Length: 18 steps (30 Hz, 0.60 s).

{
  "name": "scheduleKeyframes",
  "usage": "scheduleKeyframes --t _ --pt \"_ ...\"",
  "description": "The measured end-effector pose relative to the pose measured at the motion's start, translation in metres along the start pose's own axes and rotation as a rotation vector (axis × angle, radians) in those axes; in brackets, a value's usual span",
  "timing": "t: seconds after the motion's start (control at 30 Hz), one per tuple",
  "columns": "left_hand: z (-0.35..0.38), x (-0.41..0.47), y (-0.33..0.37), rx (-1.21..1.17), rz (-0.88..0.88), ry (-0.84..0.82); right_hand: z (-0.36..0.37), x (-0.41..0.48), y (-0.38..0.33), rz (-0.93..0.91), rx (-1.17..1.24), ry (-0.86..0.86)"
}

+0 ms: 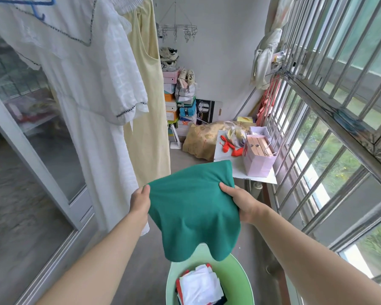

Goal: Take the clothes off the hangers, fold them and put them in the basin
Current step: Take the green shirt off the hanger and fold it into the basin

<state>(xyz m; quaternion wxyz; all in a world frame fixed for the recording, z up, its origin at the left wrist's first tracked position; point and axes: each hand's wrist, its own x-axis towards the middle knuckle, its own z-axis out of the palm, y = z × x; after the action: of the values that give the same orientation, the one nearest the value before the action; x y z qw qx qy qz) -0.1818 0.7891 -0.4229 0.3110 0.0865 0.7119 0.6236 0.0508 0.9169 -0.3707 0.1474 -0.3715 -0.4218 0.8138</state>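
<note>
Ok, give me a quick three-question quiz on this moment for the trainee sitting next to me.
1. True or false: the left hand and the right hand both grip the green garment.
2. Where is the green garment? A) lying inside the basin; B) held in the air over the basin; C) on a hanger.
3. What colour is the topmost piece of the folded clothes in the basin?

Key: 1 true; 2 B; 3 white.
</note>
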Motion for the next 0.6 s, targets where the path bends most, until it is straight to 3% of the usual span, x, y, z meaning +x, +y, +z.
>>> scheduleKeyframes --t 0.07,0.13,0.27,0.33,0.47,0.6 --pt "0.001 0.000 -0.001 -0.043 -0.040 -0.065 0.001 0.001 0.001 -0.007 -0.001 0.022" --pt "0.002 -0.009 0.004 -0.076 -0.114 -0.247 0.002 0.002 0.001 -0.023 0.047 0.028" --pt "-0.005 -0.015 -0.006 0.091 -0.201 -0.576 0.002 0.003 -0.005 -0.047 0.104 0.050" --pt "-0.005 -0.010 -0.013 0.151 -0.160 -0.519 0.002 0.004 -0.008 -0.053 0.093 0.066" --pt "-0.005 0.001 -0.014 0.199 -0.075 -0.136 0.008 0.005 -0.007 -0.144 0.018 0.148" --pt "0.007 -0.007 -0.006 0.128 -0.167 -0.170 0.012 0.011 -0.002 -0.306 -0.063 0.287"
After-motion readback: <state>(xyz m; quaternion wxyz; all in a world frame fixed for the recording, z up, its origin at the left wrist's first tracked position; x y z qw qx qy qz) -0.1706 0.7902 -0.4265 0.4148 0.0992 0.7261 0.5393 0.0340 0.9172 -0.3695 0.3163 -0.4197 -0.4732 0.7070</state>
